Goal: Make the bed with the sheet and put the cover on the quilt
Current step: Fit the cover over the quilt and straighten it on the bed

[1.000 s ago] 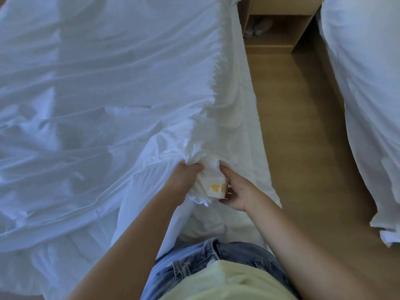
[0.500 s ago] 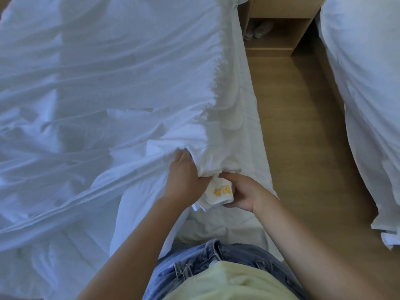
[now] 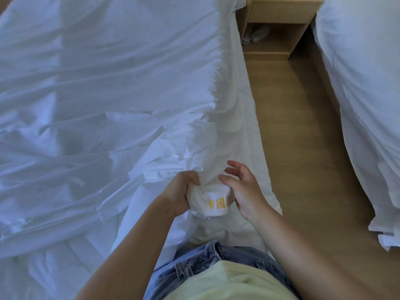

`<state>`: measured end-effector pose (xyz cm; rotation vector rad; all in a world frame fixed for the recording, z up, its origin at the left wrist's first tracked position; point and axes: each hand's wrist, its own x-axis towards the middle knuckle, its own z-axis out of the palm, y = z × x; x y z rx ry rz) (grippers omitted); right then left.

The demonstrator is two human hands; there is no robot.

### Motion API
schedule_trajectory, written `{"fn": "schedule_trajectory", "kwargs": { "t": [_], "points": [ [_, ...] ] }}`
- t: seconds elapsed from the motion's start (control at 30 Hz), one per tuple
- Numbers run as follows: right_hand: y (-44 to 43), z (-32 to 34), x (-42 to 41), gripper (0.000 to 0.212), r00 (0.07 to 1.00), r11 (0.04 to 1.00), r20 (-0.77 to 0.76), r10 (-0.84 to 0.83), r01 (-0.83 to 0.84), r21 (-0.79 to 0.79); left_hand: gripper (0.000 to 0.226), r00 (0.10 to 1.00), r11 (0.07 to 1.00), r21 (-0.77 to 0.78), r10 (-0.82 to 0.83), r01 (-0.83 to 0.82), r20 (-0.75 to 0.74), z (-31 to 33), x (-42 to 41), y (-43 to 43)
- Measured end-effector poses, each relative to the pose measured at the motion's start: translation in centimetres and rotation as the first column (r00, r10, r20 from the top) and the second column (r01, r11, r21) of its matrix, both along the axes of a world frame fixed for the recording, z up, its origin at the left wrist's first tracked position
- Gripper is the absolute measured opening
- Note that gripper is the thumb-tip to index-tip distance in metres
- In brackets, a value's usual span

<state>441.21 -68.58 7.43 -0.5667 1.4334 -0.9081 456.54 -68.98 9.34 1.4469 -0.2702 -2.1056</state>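
A white, wrinkled quilt cover lies spread over the bed, filling the left of the head view. At the bed's right edge my left hand grips a bunched corner of white fabric that carries yellow embroidered characters. My right hand is just to the right of that corner, fingers spread and relaxed, its palm close beside the fabric and holding nothing. The cream-white quilt side hangs down the bed's right flank.
A wooden floor aisle runs between this bed and a second bed with white bedding at the right. A wooden nightstand with slippers in its open shelf stands at the far end of the aisle.
My right hand has let go of the embroidered corner and opened its fingers. My left hand has taken the bunched corner into its grip.
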Motion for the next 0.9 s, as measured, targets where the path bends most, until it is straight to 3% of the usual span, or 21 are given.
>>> {"fn": "schedule_trajectory", "kwargs": {
  "t": [0.03,0.1,0.17,0.27,0.37,0.43,0.53,0.6,0.7,0.8,0.9],
  "points": [
    [0.2,-0.1,-0.1,0.043,1.0,1.0,0.002,-0.017,0.017,0.013,0.018,0.996,0.997,-0.017,-0.074,0.075,0.054,0.1,-0.2,-0.1],
    [0.3,-0.4,-0.2,0.042,0.999,0.998,-0.011,-0.031,0.032,0.046,0.006,0.942,0.984,-0.057,-0.144,0.169,0.304,0.0,-0.9,-0.2],
    [0.3,-0.4,-0.2,0.042,0.997,0.993,-0.076,-0.014,0.023,0.113,0.006,0.899,0.989,-0.126,-0.011,0.074,0.439,-0.3,-1.9,-0.1],
    [0.5,0.2,0.2,0.022,0.995,0.942,-0.068,0.067,-0.041,0.334,0.009,0.883,0.98,-0.19,0.14,-0.059,0.447,-0.9,-2.7,0.4],
    [0.8,0.6,0.3,0.015,0.981,0.859,-0.007,0.192,-0.165,0.484,0.008,0.879,0.984,-0.177,0.106,-0.025,0.464,-1.6,-2.7,0.9],
    [0.7,0.4,0.1,0.014,0.979,0.879,-0.044,0.2,-0.16,0.449,0.022,0.897,0.987,-0.15,0.021,0.051,0.441,-2.1,-2.2,0.9],
    [0.0,0.7,-0.5,0.008,0.977,0.938,-0.125,0.174,-0.126,0.322,0.021,0.89,0.983,-0.134,-0.054,0.127,0.453,-2.1,-1.6,0.7],
    [-0.8,0.5,-0.6,0.007,0.968,0.933,-0.138,0.208,-0.154,0.326,0.02,0.882,0.982,-0.134,-0.054,0.131,0.467,-1.8,-1.4,0.6],
    [-1.4,-0.1,-0.8,0.007,0.923,0.795,-0.058,0.38,-0.294,0.531,0.02,0.887,0.975,-0.16,-0.064,0.152,0.458,-1.9,-1.6,1.1],
    [-1.4,0.0,-1.0,0.014,0.861,0.584,0.193,0.47,-0.467,0.663,0.024,0.891,0.97,-0.173,-0.077,0.17,0.448,-2.2,-1.7,2.1],
    [-1.7,-0.2,0.2,0.018,0.894,0.643,0.101,0.437,-0.389,0.66,0.026,0.923,0.976,-0.198,-0.001,0.084,0.386,-2.2,-1.9,2.5]
  ]
}}
